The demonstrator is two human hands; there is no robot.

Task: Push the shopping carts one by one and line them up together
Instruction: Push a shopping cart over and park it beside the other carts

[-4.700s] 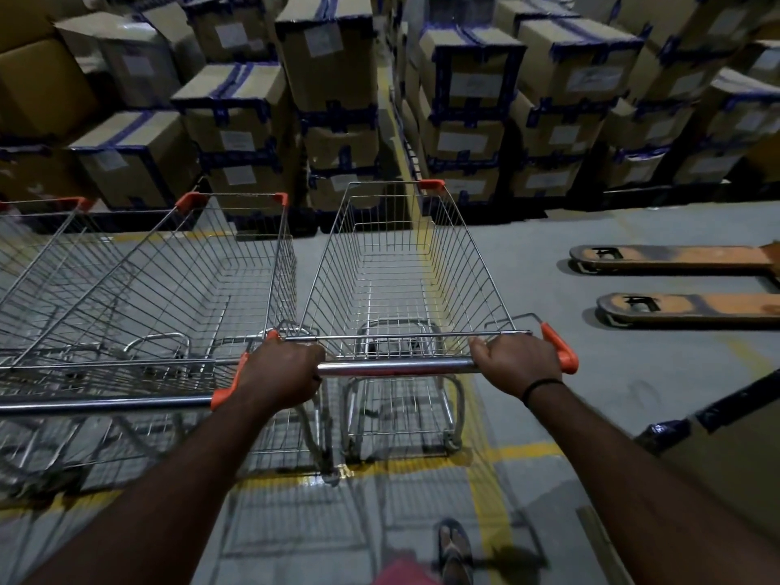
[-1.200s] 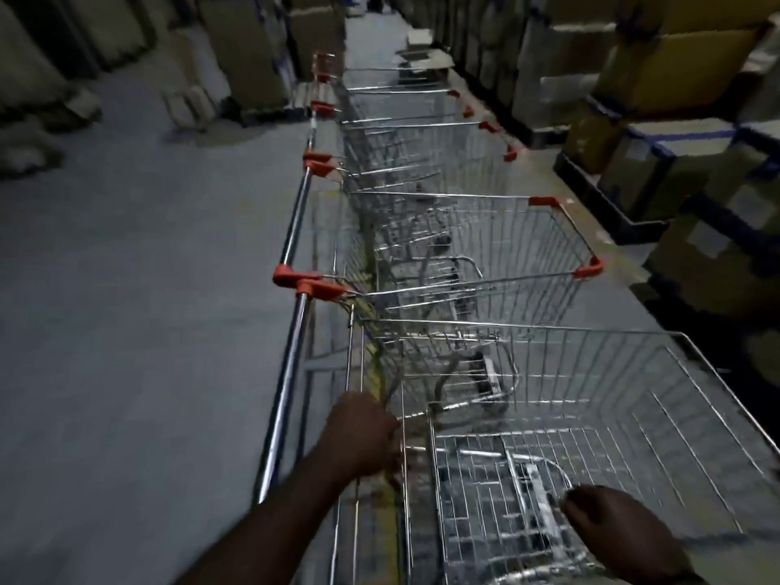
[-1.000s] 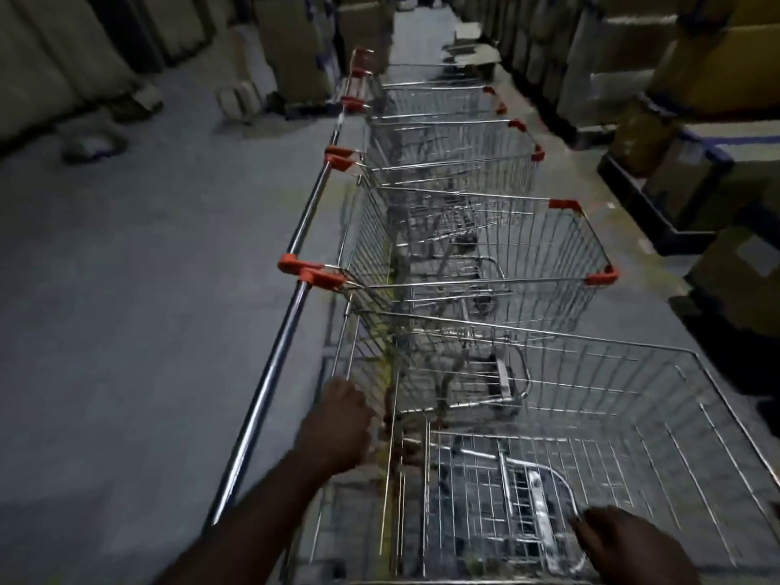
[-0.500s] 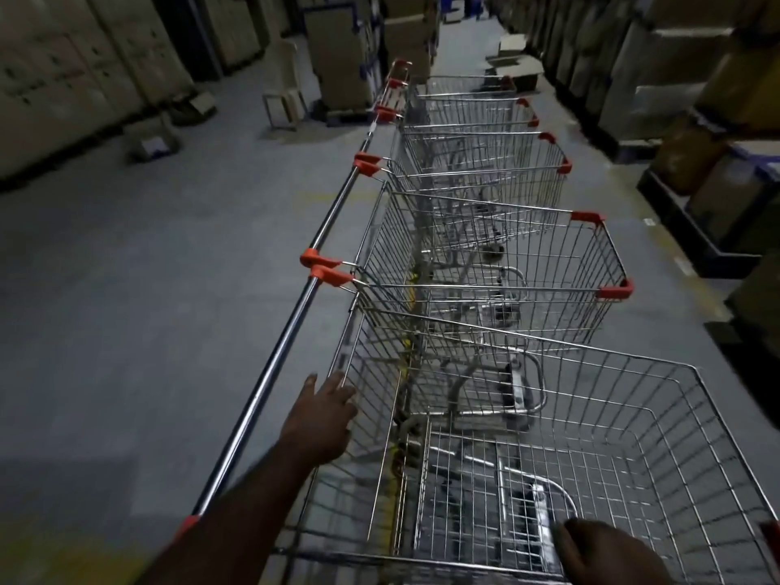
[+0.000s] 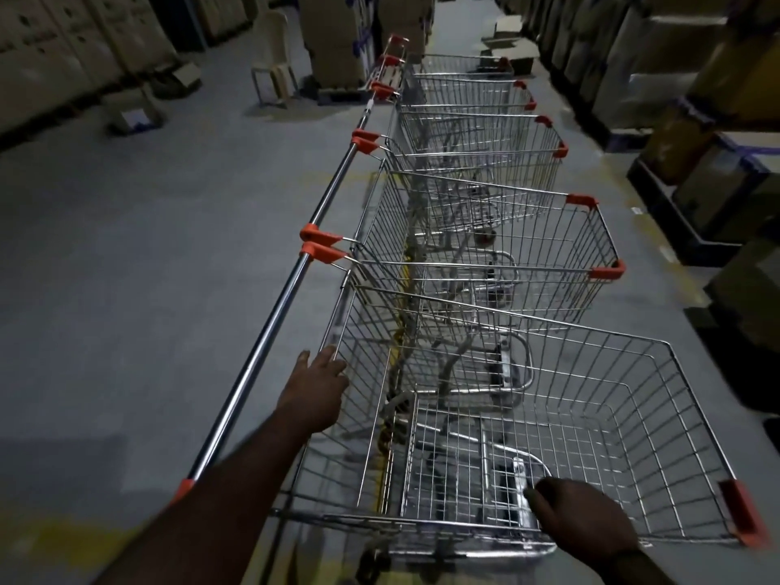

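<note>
"Shopping carts (image 5: 485, 162), where are they?"

"Lined up side by side in a row running away up the aisle. Boxes (image 5: 50, 44) and a chair (image 5: 272, 65) stand far left, then grey floor (image 5: 126, 268), then the carts' handles."

"And the hands?"

"The left hand (image 5: 314, 386) lies between the handle (image 5: 253, 365) and the basket of the nearest cart (image 5: 654, 437), fingers (image 5: 326, 360) straight and spread, tips touching the wire, holding nothing. The right hand (image 5: 584, 523) has its fingers curled over that cart's near rim. Cartons (image 5: 717, 183) on dark pallets (image 5: 683, 230) are stacked along the right."
</note>
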